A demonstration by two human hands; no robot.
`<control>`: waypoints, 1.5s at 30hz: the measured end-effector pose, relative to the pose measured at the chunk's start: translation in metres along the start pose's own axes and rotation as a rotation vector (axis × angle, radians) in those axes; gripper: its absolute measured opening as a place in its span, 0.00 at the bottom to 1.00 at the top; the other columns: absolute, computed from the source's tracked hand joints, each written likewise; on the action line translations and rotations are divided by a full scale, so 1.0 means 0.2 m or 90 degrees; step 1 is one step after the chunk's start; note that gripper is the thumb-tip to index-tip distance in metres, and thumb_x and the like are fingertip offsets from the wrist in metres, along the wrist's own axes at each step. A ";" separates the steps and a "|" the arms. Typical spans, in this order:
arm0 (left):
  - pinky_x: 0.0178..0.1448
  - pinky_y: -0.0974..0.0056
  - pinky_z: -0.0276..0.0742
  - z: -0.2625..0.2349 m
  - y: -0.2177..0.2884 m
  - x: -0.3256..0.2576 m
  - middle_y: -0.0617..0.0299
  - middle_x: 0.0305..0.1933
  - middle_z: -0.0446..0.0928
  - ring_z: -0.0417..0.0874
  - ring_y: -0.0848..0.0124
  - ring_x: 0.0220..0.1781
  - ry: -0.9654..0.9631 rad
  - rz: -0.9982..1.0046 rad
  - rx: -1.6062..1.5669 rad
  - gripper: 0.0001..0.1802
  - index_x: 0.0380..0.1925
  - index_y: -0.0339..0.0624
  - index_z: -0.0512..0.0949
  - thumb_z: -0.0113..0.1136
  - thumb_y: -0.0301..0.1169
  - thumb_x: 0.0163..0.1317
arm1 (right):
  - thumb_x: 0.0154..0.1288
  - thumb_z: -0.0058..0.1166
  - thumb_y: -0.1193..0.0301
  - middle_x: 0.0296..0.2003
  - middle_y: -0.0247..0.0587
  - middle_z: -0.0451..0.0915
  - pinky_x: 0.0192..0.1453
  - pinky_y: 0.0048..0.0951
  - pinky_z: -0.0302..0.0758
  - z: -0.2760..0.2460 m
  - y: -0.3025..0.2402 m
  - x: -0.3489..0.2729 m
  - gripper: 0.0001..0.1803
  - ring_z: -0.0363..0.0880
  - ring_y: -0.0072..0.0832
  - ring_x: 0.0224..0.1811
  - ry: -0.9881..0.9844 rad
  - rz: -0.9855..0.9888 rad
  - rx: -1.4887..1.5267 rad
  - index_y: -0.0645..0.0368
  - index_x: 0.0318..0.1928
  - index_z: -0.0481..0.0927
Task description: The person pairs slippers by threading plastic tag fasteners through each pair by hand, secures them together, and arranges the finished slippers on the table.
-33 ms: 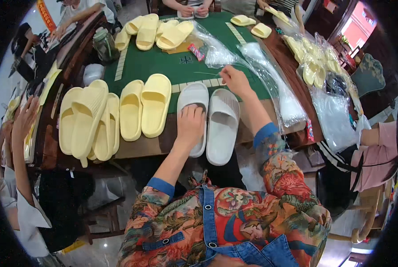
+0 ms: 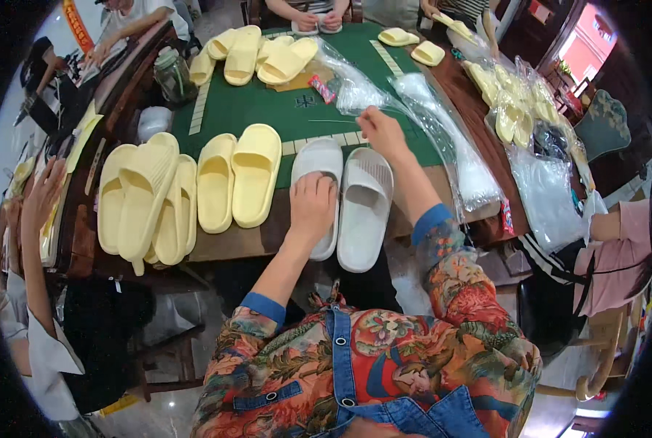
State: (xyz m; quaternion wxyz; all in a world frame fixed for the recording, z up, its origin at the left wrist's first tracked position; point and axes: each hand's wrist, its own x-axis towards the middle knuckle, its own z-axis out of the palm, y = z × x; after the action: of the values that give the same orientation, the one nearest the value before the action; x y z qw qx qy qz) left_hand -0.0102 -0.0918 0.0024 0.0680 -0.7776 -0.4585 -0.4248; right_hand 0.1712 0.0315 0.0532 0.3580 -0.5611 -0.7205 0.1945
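Note:
A pair of light grey slide slippers lies side by side at the table's near edge, toes away from me. My left hand (image 2: 313, 208) grips the left grey slipper (image 2: 318, 154), its fingers curled at the strap opening and their tips partly hidden. Beside it, the right grey slipper (image 2: 364, 212) lies untouched. Just beyond the slippers, my right hand (image 2: 381, 133) is closed in a pinch on a thin clear strand (image 2: 333, 120), which sticks out to the left over the green mat (image 2: 267, 109).
Pale yellow slippers (image 2: 256, 175) stand to the left, with a stacked bunch (image 2: 147, 197) farther left. More yellow slippers (image 2: 242, 55) lie at the back. Clear plastic bags (image 2: 450, 139) stretch along the right. A glass jar (image 2: 172, 77) stands back left. Co-workers sit around.
The strand at my right hand has swung to lie nearly level. My left hand keeps its place on the grey slipper.

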 end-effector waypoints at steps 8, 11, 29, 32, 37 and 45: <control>0.53 0.52 0.62 0.05 -0.17 0.12 0.50 0.43 0.70 0.69 0.55 0.50 0.079 -0.139 0.047 0.15 0.41 0.38 0.70 0.50 0.34 0.57 | 0.56 0.55 0.74 0.26 0.42 0.77 0.32 0.28 0.72 0.22 -0.19 -0.04 0.04 0.76 0.32 0.27 -0.012 -0.393 0.077 0.61 0.32 0.77; 0.41 0.50 0.66 0.00 -0.15 0.14 0.57 0.35 0.73 0.74 0.60 0.41 -0.038 -0.120 0.130 0.09 0.30 0.42 0.73 0.52 0.35 0.54 | 0.53 0.59 0.70 0.23 0.40 0.78 0.30 0.26 0.71 0.19 -0.11 -0.03 0.08 0.73 0.25 0.23 -0.045 -0.129 0.166 0.59 0.33 0.80; 0.35 0.57 0.71 0.27 -0.29 0.46 0.49 0.28 0.77 0.78 0.55 0.32 -0.104 -0.252 -0.217 0.12 0.29 0.35 0.74 0.45 0.32 0.62 | 0.59 0.55 0.72 0.25 0.29 0.77 0.31 0.18 0.68 0.12 0.11 0.00 0.06 0.69 0.14 0.27 -0.091 -0.051 0.301 0.61 0.35 0.79; 0.35 0.60 0.71 0.27 -0.33 0.43 0.50 0.28 0.77 0.78 0.59 0.30 -0.031 -0.309 -0.221 0.12 0.29 0.34 0.74 0.44 0.32 0.64 | 0.57 0.57 0.70 0.23 0.33 0.78 0.32 0.22 0.70 0.13 0.15 0.00 0.08 0.71 0.16 0.26 -0.127 -0.045 0.284 0.61 0.34 0.79; 0.30 0.63 0.69 0.29 -0.36 0.37 0.56 0.22 0.74 0.75 0.68 0.24 0.053 -0.409 -0.209 0.13 0.29 0.36 0.75 0.44 0.32 0.64 | 0.56 0.57 0.71 0.23 0.31 0.77 0.30 0.22 0.69 0.15 0.19 0.00 0.07 0.71 0.16 0.25 -0.192 -0.090 0.351 0.62 0.34 0.79; 0.31 0.68 0.67 0.32 -0.30 0.37 0.60 0.23 0.73 0.73 0.72 0.26 0.017 -0.408 -0.417 0.11 0.29 0.35 0.74 0.48 0.32 0.64 | 0.59 0.55 0.68 0.23 0.36 0.78 0.32 0.23 0.71 0.20 0.21 0.01 0.10 0.75 0.23 0.26 0.022 0.002 0.400 0.63 0.31 0.73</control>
State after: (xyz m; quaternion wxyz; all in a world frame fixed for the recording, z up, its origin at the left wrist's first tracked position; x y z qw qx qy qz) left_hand -0.0026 0.0220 -0.0014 -0.3104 -0.5718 -0.5163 -0.5569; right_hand 0.1687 0.0511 -0.0009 0.5258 -0.4272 -0.6182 0.3986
